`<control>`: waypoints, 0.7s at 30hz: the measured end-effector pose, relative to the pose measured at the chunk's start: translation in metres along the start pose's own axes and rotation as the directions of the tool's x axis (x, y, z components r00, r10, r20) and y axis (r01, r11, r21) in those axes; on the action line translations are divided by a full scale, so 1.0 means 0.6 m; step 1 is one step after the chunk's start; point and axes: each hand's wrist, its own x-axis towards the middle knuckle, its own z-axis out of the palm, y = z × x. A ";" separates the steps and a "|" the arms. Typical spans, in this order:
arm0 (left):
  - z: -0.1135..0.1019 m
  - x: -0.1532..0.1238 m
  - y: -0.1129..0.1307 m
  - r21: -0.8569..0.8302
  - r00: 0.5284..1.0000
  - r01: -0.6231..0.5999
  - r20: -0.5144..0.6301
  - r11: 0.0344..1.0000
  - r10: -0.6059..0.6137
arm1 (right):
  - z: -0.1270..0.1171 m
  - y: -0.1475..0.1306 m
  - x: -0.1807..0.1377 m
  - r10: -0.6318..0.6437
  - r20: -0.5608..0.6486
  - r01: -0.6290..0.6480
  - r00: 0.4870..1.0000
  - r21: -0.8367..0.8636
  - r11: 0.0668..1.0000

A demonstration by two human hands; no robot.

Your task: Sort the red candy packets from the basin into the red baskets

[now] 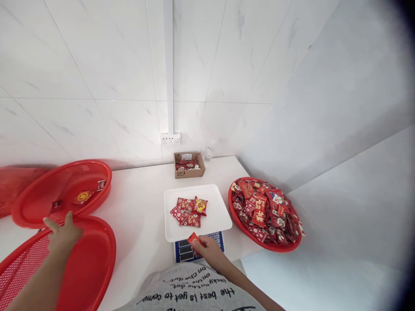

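My left hand [65, 235] is at the left with its fingers spread, over the edges where two red baskets overlap; nothing shows in it. Inside the far red basket [105, 166] lie a few small wrapped packets, among them a red one with a yellow round print [83, 197]. My right hand [210, 250] pinches a small red snack packet [193, 237] just in front of a white weighing tray [175, 233]. Several red snack packets [192, 219] rest on that tray, one with a yellow print [200, 205]. Below the tray shows the blue keypad panel of a scale [184, 252].
A round red basket [231, 203] heaped with packets stands at the table's right edge. Behind the tray sits a small cardboard box [189, 173] of packets, beside a clear plastic container [208, 153]. The near red basket [112, 250] has a mesh side. A socket [170, 138] is on the wall.
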 end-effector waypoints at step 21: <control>-0.052 -0.011 0.003 0.170 0.976 -0.102 0.210 0.980 0.065 | -0.013 0.018 0.000 -0.027 -0.003 0.027 1.000 0.040 0.999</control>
